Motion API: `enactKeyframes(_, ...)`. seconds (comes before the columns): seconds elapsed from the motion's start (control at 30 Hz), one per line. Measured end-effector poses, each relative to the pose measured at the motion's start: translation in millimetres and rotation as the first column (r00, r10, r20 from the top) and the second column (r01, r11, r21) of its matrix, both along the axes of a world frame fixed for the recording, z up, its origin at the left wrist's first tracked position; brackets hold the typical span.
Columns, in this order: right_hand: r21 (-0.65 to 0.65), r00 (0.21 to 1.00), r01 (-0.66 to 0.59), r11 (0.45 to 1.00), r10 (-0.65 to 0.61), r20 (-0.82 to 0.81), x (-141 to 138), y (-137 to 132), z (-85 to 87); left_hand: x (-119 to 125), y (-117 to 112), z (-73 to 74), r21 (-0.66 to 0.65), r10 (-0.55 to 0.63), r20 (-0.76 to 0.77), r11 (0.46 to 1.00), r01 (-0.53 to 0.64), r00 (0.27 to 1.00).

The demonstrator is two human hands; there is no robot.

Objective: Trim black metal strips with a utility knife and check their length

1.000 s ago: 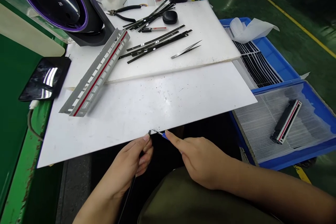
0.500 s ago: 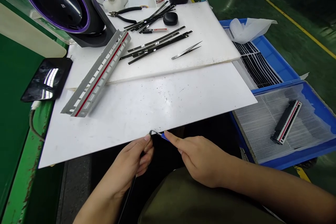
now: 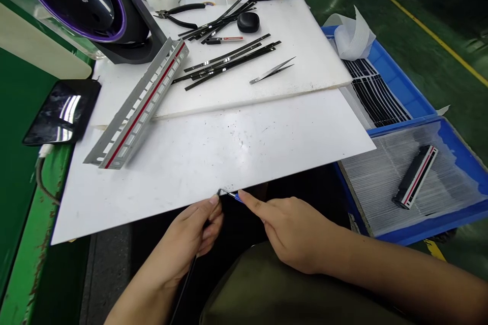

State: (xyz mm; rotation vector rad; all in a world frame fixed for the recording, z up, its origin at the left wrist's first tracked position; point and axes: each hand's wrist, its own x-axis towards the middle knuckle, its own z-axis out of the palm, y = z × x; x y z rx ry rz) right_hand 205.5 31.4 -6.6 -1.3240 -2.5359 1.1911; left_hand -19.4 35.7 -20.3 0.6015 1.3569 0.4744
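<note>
At the near edge of the white board, my left hand (image 3: 202, 226) is closed on a thin black strip (image 3: 185, 287), which trails down below the palm toward my lap. The strip's upper end just clears the thumb. My right hand (image 3: 292, 231) grips a small tool with a blue handle (image 3: 238, 197), its forefinger laid along it. The tool's slim metal tip meets or nearly meets the strip's end; its exact shape is too small to tell. Similar glossy black strips (image 3: 229, 63) lie on the white foam sheet (image 3: 305, 73), beside tweezers (image 3: 272, 71).
A slotted grey metal rail with a red line (image 3: 143, 106) lies at left, near a fan (image 3: 80, 0) and a dark tablet (image 3: 63, 111). Pliers (image 3: 183, 14), a pen (image 3: 224, 39) and a black case (image 3: 248, 22) rest farther back. Blue trays (image 3: 468, 213) stand at right.
Both hands keep nearly the same pose at the board's edge. The view has shifted slightly, and the white wrapping over the far tray has lifted upright.
</note>
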Motion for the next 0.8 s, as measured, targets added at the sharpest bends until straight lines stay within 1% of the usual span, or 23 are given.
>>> enactKeyframes(0.13, 0.051, 0.998, -0.01, 0.999, 0.007, 0.058, -2.4, -1.7, -1.0, 0.1, 0.6, -1.5, 0.002, 0.006, 0.006, 1.0, -0.006, 1.0)
enactKeyframes(0.2, 0.087, 0.995, -0.007, 0.996, -0.002, 0.1, -3.5, -4.0, -3.0, -0.9, -0.5, -1.2, -0.003, 0.017, 0.027, 1.0, -0.017, 0.999)
enactKeyframes(0.27, 0.102, 0.994, 0.003, 0.995, -0.013, 0.106, -3.0, -6.8, -5.3, -2.6, -3.1, 1.0, -0.011, 0.022, 0.062, 1.0, -0.021, 0.998)
enactKeyframes(0.3, 0.095, 0.997, 0.013, 0.995, -0.02, 0.08, -2.0, -8.1, -6.5, -3.4, -4.8, 2.7, -0.007, 0.02, 0.077, 1.0, -0.019, 0.997)
enactKeyframes(0.37, 0.057, 0.998, 0.055, 0.997, -0.053, -0.028, 1.7, -10.0, -8.4, -4.9, -8.4, 6.9, 0.013, 0.021, 0.096, 1.0, -0.023, 0.995)
enactKeyframes(0.43, 0.007, 0.98, 0.114, 0.993, -0.111, -0.162, 6.3, -10.1, -9.3, -5.4, -10.7, 10.3, 0.047, 0.043, 0.108, 0.998, -0.049, 0.993)
enactKeyframes(0.5, -0.017, 0.96, 0.156, 0.988, -0.156, -0.231, 9.8, -7.8, -8.8, -5.1, -10.6, 11.6, 0.039, 0.076, 0.147, 0.996, -0.082, 0.986)
enactKeyframes(0.57, -0.001, 0.967, 0.153, 0.988, -0.15, -0.205, 10.9, -4.0, -7.2, -4.5, -8.4, 10.6, -0.019, 0.105, 0.196, 0.994, -0.104, 0.975)
enactKeyframes(0.63, 0.04, 0.986, 0.112, 0.993, -0.106, -0.128, 9.4, -0.3, -5.0, -4.3, -5.5, 8.2, -0.08, 0.128, 0.209, 0.99, -0.114, 0.969)
enactKeyframes(0.7, 0.073, 0.995, 0.07, 0.995, -0.065, -0.07, 6.4, 2.3, -3.2, -4.5, -3.2, 5.8, -0.099, 0.133, 0.18, 0.988, -0.116, 0.975)
enactKeyframes(0.8, 0.11, 0.998, 0.052, 0.993, -0.05, -0.025, 0.9, 3.7, -2.7, -4.9, -1.8, 3.6, -0.1, 0.115, 0.136, 0.99, -0.102, 0.984)
